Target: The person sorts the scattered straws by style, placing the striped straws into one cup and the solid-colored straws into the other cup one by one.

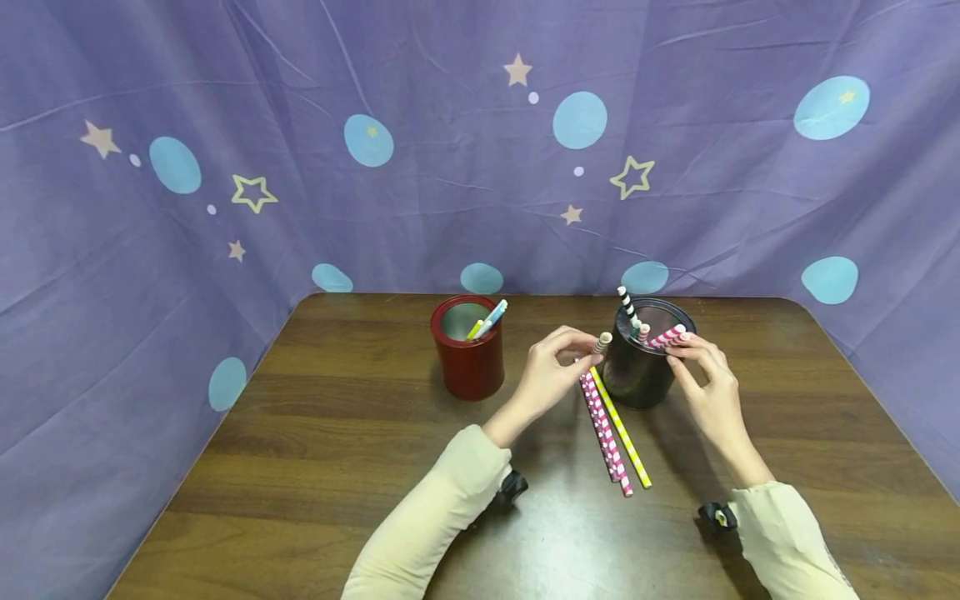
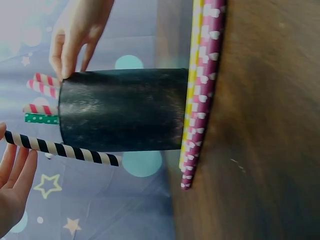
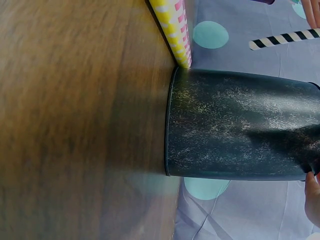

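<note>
My left hand [image 1: 551,367] pinches a black-and-white striped paper straw [image 2: 65,149] near its upper end, just left of the black can [image 1: 637,375]. The straw's lower end hangs outside the can wall in the left wrist view. With thumb and fingertips, my right hand [image 1: 711,387] grips the can's rim on the right side. Inside the can lean pink-and-white striped straws [image 1: 663,337], a green dotted straw [image 2: 41,118] and another black-and-white straw [image 1: 627,305]. Their lower ends are hidden by the wall.
In front of the black can, pink patterned straws [image 1: 602,425] and a yellow-and-white straw [image 1: 622,429] lie on the wooden table [image 1: 337,417]. A red can [image 1: 471,367] holding yellow and blue straws [image 1: 492,317] stands to the left. Behind the table hangs a purple curtain [image 1: 450,208].
</note>
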Motion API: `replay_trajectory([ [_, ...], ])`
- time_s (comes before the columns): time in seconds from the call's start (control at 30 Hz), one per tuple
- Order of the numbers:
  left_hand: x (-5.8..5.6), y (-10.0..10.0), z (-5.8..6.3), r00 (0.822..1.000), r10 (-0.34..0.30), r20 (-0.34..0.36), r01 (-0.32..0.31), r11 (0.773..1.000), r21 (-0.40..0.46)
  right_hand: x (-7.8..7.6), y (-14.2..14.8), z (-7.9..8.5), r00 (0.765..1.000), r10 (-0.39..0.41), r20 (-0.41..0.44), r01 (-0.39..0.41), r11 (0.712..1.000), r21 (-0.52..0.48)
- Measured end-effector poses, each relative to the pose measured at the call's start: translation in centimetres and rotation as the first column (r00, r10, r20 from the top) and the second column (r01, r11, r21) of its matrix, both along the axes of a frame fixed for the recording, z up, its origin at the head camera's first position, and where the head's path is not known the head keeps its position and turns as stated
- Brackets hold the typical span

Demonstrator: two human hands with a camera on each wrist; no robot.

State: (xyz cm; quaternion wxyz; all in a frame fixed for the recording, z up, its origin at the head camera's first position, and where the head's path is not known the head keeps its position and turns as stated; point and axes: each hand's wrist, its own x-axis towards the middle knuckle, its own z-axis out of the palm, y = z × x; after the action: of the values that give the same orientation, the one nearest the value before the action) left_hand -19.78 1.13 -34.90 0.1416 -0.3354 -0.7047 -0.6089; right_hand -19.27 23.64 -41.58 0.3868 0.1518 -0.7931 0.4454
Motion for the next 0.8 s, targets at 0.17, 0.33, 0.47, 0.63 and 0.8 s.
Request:
replay_trajectory([
  [0.17,-0.2,0.1,0.7,0.999,-0.021,0.047,0.017,0.996,0.084,0.0,0.0,0.0,1.0,-0.004,0.0,0.004,1.0,0.0],
  [0.33,-0.5,0.3,1.3,0.997,-0.033,0.075,0.019,0.984,0.177,0.0,0.0,0.0,1.0,-0.003,-0.002,0.003,1.0,-0.002],
  [0.47,-0.5,0.5,2.2,0.997,-0.012,0.071,-0.004,0.974,0.226,0.0,0.0,0.0,1.0,-0.003,0.0,0.003,1.0,-0.002],
  [0.63,-0.5,0.6,3.0,0.997,-0.008,0.073,-0.013,0.96,0.28,0.0,0.0,0.0,1.0,-0.007,-0.005,0.007,1.0,0.0],
  [0.8,-1.5,1.0,2.7,0.998,-0.02,0.052,0.002,0.944,0.33,-0.1,-0.1,-0.1,1.0,-0.005,-0.016,0.005,1.0,-0.004],
])
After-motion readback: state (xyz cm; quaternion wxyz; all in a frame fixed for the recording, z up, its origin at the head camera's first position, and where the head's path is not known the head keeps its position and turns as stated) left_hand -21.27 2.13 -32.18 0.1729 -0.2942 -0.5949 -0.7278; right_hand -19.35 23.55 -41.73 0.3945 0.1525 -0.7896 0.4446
